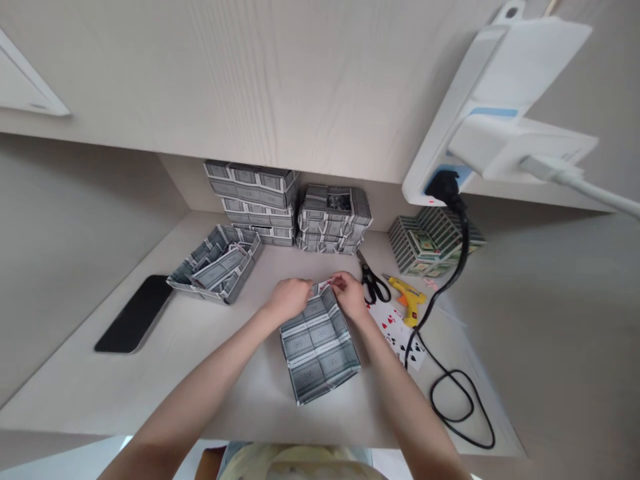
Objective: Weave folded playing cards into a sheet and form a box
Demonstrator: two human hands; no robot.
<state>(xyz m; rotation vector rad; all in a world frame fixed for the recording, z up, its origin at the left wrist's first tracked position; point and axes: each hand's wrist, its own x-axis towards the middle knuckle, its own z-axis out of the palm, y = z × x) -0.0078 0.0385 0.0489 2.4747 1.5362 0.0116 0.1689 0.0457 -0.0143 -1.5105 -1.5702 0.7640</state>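
Observation:
A shallow open box made of folded playing cards (320,343), grey-patterned backs showing, lies in front of me on the desk. My left hand (291,298) is closed on its far rim near the left corner, thumb and fingers pinched together. At the far right corner, my right hand (349,293) pinches the rim too. Between the two hands a bit of a white and red card face shows at that edge. My fingers cover both far corners, so how the cards join there is hidden.
Left stand a card tray (235,267) holding card strips and a black phone (134,313). Stacked card boxes (260,200) and a second stack (334,220) line the back. Right are scissors (373,283), a yellow glue gun (411,300), loose cards (395,330), a black cord (463,373) and a power strip (465,107).

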